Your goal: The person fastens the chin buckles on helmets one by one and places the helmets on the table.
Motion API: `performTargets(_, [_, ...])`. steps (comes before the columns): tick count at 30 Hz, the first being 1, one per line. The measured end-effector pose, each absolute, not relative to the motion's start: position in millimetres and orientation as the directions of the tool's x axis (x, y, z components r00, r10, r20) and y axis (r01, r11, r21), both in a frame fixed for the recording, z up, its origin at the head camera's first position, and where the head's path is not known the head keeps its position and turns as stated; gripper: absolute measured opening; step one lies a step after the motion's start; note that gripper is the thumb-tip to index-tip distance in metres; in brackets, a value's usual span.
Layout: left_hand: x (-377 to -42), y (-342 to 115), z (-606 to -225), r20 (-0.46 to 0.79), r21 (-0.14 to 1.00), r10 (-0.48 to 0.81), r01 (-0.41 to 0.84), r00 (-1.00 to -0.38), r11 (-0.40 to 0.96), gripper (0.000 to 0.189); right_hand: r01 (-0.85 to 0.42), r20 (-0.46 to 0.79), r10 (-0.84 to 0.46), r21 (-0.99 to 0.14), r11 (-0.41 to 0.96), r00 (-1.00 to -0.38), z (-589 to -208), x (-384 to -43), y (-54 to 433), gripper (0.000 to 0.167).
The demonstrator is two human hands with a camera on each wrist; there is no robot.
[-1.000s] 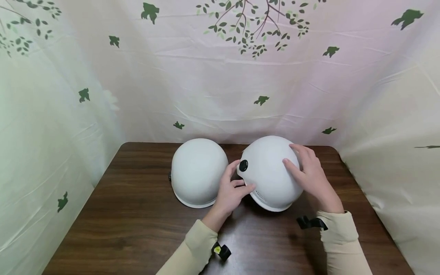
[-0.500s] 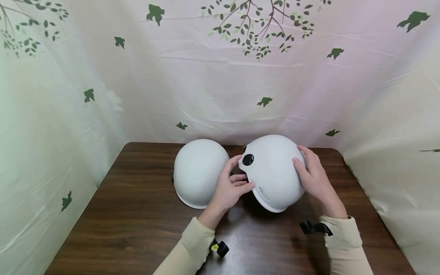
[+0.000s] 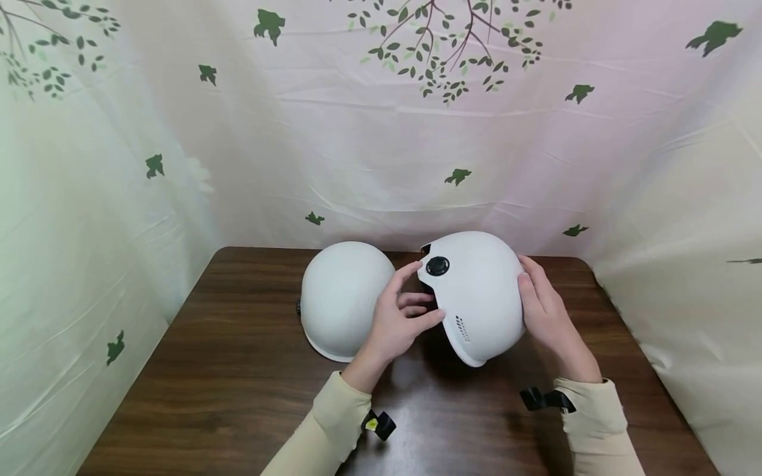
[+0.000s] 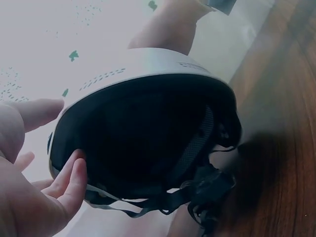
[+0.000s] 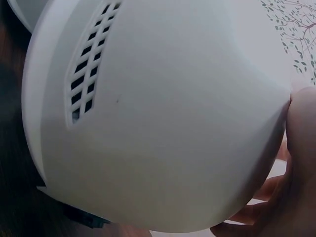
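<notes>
A white helmet (image 3: 485, 291) is tilted on its side between the two hands, its dark opening turned left. It has a round black knob (image 3: 437, 266) and vent slots (image 5: 86, 69). My left hand (image 3: 395, 324) grips the rim at the opening; in the left wrist view the thumb lies outside and some fingertips reach inside. My right hand (image 3: 546, 314) holds the rounded crown from the right, its fingers curving round the far side. Black chin straps (image 4: 163, 201) hang below the opening in the left wrist view. The lining is mostly in dark shadow.
A second white helmet (image 3: 342, 297) sits dome up just left of the left hand. Both are on a dark wood table (image 3: 226, 370). A pale curtain (image 3: 381, 139) with leaf and bird prints stands close behind the table and along both sides.
The held helmet has turned so its opening faces further left, and the knob has risen. My right hand has slid round toward the crown's right side; the left stays at the rim.
</notes>
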State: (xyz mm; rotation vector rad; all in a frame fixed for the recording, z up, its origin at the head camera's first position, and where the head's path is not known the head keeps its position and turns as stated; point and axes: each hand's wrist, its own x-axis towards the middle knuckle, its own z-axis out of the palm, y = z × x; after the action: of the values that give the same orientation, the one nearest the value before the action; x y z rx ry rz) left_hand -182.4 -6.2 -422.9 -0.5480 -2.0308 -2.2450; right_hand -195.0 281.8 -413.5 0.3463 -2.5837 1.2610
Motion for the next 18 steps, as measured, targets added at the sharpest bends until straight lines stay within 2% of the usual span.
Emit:
performTargets(10, [-182.1, -7.0, -416.9, 0.343, 0.939, 0.192, 0.329, -0.920, -0.102, 0.082, -0.502, 0.574, -0.117, -0.578, 0.644, -0.811, -412.8, -192.5, 277.8, 0.042])
performTargets(13, [-182.1, -6.3, -415.8, 0.351, 0.936, 0.197, 0.337, -0.915, -0.100, 0.082, -0.537, 0.600, -0.134, -0.565, 0.626, -0.789, -409.3, -190.0, 275.4, 0.043])
performTargets(18, [-181.4, -5.1, -412.7, 0.359, 0.933, 0.207, 0.349, -0.910, -0.082, 0.081, -0.549, 0.594, -0.174, -0.538, 0.640, -0.785, -400.6, -185.0, 270.4, 0.047])
